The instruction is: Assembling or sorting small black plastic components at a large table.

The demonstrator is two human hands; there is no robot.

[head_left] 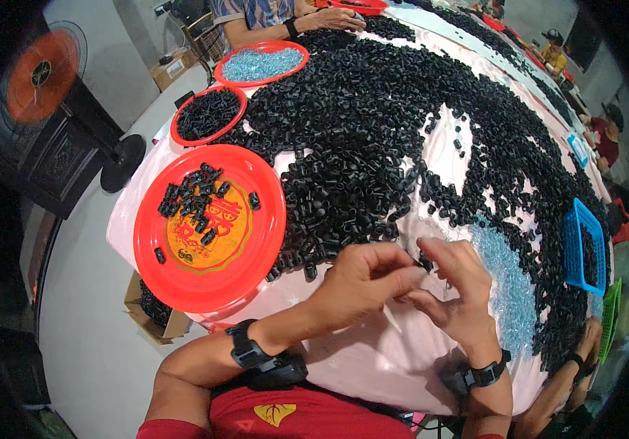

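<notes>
Small black part (422, 265) pinched between fingertips of left hand (358, 282) and right hand (455, 289).

Red plate (256, 252) with a gold emblem, near the table's left edge, holding a scatter of black pieces. Beyond it, a smaller red plate (180, 137) heaped with black pieces, then another red plate (259, 47) filled with pale blue ones. Cardboard box (155, 316) on the floor under the table edge. Orange-bladed floor fan (42, 77) at far left. Blue basket (576, 249) and green basket (610, 311) at right. Another person's forearm (285, 28) across the table, far end.
</notes>
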